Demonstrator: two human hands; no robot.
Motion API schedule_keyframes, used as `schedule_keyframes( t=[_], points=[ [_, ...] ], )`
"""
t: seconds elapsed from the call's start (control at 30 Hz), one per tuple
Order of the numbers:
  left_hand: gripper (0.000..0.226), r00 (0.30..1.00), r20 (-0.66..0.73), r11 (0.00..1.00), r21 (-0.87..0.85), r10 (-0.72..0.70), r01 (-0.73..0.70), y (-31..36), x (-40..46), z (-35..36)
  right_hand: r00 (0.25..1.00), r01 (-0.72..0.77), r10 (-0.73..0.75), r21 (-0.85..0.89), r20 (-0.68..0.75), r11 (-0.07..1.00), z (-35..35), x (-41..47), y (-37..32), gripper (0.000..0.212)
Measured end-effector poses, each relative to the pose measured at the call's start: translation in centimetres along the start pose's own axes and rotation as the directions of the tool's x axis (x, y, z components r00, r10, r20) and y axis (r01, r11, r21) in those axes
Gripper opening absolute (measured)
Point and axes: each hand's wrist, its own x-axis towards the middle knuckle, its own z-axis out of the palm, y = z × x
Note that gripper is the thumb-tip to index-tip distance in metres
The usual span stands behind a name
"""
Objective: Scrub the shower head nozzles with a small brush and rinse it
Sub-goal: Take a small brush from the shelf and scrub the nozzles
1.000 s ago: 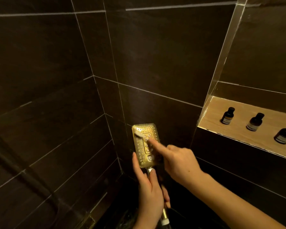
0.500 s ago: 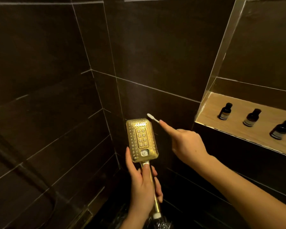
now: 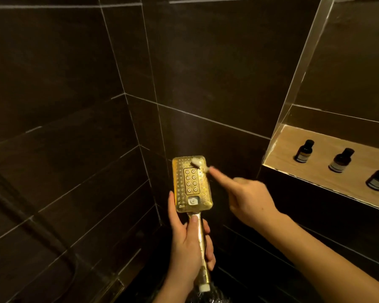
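I am in the scrubbing step. My left hand (image 3: 189,248) has its grip closed round the gold handle (image 3: 200,235) of the shower head (image 3: 192,184), thumb laid up the front of the stem, holding the nozzle face up toward me in front of the dark tiled wall (image 3: 206,73). My right hand (image 3: 248,196) grips the small brush (image 3: 199,164), forefinger stretched out along its shaft; most of the handle is hidden under the finger, so I judge the hold from the pose and not from a clear sight of it. The white bristle end lies on the upper right corner of the nozzle plate, touching the outer rows of holes just above the inner panel of larger nozzles.

By my reckoning the rinse is not yet begun: I see no spray leaving the face, though something wet glints below the handle's lower end and I cannot tell what it is. The next move, as I judge it, calls for short strokes carried down the right-hand rows and across the inner panel, with the left hand bracing the handle so the head does not twist away under the bristles. Light pressure should do.

Three dark bottles (image 3: 340,160) stand on the lit niche shelf (image 3: 293,169) to the right, well apart from the work.
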Motion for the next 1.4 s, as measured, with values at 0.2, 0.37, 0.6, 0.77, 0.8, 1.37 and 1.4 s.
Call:
schedule_keyframes(
  t=[0.2,0.37,0.6,0.77,0.8,1.37,1.4],
  points=[
    [0.066,0.997,0.044,0.995,-0.077,-0.056,0.059,1.0,0.5,-0.6,0.999,0.002,-0.002,-0.015,0.050,1.000,-0.2,-1.4,1.5,0.093],
    [0.067,0.992,0.087,0.987,-0.123,-0.089,0.099,1.1,0.7,-2.0,0.927,0.299,-0.272,-0.069,0.257,0.952,-2.5,-2.9,1.9,0.072],
    [0.071,0.983,0.156,0.958,-0.252,-0.096,0.134,1.7,0.6,-1.1,0.977,0.166,-0.144,-0.138,0.160,0.976,-4.4,-0.7,3.8,0.078],
    [0.065,0.976,0.192,0.969,-0.205,-0.100,0.139,2.1,1.0,-1.2,0.913,0.351,-0.305,-0.143,0.270,0.925,-4.3,-2.4,1.9,0.067],
    [0.065,0.973,0.206,0.972,-0.189,-0.102,0.141,2.4,0.8,-1.0,0.940,0.308,-0.267,-0.191,0.215,0.932,-4.7,-1.4,2.6,0.067],
    [0.064,0.961,0.273,0.983,-0.156,-0.049,0.094,3.9,0.4,-1.3,0.948,0.308,-0.301,-0.052,0.107,0.950,-5.5,-2.0,3.6,0.064],
    [0.064,0.963,0.267,0.984,-0.156,-0.043,0.087,4.0,0.6,-1.4,0.934,0.335,-0.329,-0.018,0.141,0.942,-5.2,-3.0,3.1,0.065]
  ],
)
